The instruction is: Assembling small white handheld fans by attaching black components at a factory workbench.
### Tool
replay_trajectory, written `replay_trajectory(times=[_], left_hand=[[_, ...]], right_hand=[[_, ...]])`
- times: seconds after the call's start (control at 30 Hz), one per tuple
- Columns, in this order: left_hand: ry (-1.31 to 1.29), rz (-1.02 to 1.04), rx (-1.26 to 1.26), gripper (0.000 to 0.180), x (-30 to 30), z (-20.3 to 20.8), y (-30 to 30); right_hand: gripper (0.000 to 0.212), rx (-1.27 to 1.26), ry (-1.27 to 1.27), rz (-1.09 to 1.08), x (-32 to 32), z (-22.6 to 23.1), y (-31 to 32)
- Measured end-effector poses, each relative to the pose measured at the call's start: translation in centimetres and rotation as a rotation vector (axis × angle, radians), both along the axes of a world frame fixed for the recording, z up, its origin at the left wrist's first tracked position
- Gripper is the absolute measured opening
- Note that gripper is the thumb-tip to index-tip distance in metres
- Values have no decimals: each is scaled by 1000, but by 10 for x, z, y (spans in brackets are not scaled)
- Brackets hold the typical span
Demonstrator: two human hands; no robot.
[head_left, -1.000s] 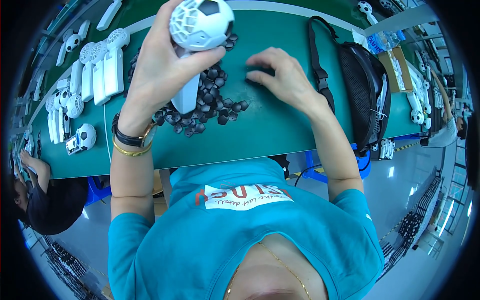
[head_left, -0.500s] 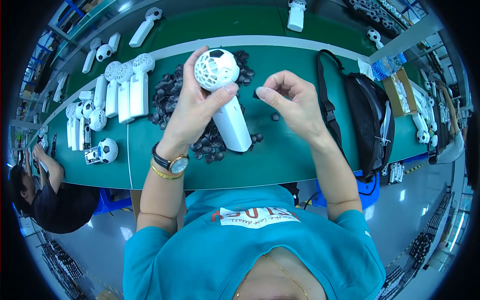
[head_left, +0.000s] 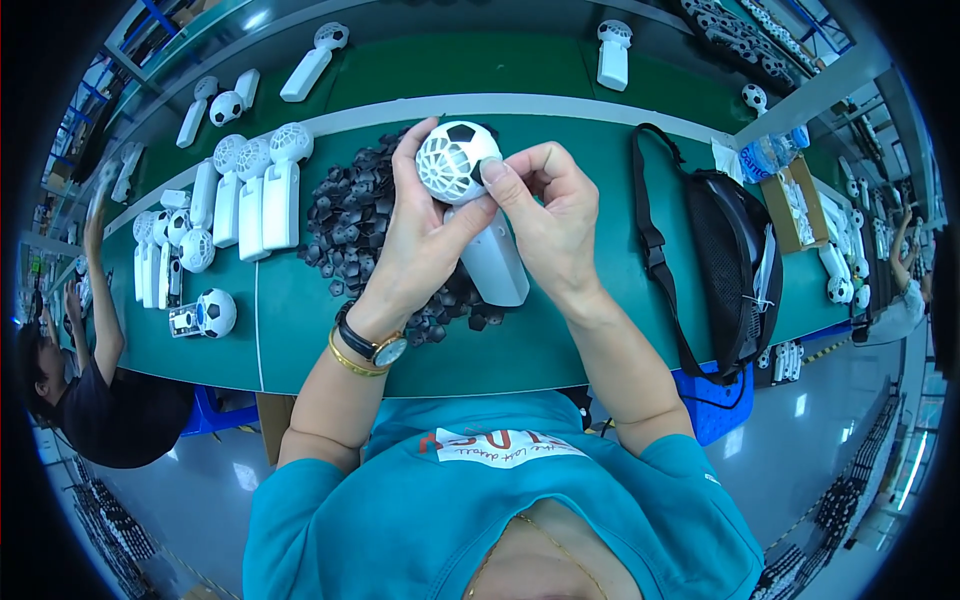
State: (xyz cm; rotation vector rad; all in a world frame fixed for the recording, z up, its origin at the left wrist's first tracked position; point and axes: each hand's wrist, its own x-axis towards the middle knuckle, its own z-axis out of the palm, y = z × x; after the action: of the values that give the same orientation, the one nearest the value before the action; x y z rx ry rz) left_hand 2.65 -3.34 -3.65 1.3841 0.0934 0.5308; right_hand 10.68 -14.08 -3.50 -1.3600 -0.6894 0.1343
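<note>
A white handheld fan (head_left: 495, 268) with a round soccer-ball head (head_left: 448, 160) and a grille on one side is tilted in my left hand (head_left: 425, 225). My left fingers and thumb wrap round the head from the left and below. My right hand (head_left: 552, 215) pinches at the ball's right side, its thumb pressing a black pentagon piece (head_left: 477, 172) against the white shell. Whether that piece sits flush cannot be seen under the thumb. Beneath and left of the fan, a heap of black pentagon pieces (head_left: 345, 215) covers part of the green table (head_left: 590, 345).
Several white fans (head_left: 283, 205) stand or lie to the left. A black bag (head_left: 735, 270) with a strap, a water bottle (head_left: 775, 153) and an open carton (head_left: 792, 208) are at the right. Other people sit at both sides; one (head_left: 120, 415) is at the left.
My right hand has moved left with the black piece and now meets the ball. The fan has shifted slightly right and nearer. The person at the left has raised an arm.
</note>
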Motion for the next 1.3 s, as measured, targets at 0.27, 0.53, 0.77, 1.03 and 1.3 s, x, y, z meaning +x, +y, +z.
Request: replay_trajectory(times=[0.27, 0.53, 0.77, 1.03, 1.3], left_hand=[[-82, -32, -187, 74, 11, 4, -4], [3, -18, 70, 58, 67, 20, 20], [-28, 201, 642, 63, 176, 20, 67], [20, 359, 1217, 64, 261, -7, 119], [204, 315, 1263, 63, 304, -35, 133]], right_hand=[[17, 3, -10, -60, 5, 0, 2], [8, 6, 165, 100, 44, -9, -20], [9, -385, 31, -60, 58, -65, -88], [11, -278, 78, -239, 117, -83, -104], [13, -311, 84, -258, 125, -80, -102]])
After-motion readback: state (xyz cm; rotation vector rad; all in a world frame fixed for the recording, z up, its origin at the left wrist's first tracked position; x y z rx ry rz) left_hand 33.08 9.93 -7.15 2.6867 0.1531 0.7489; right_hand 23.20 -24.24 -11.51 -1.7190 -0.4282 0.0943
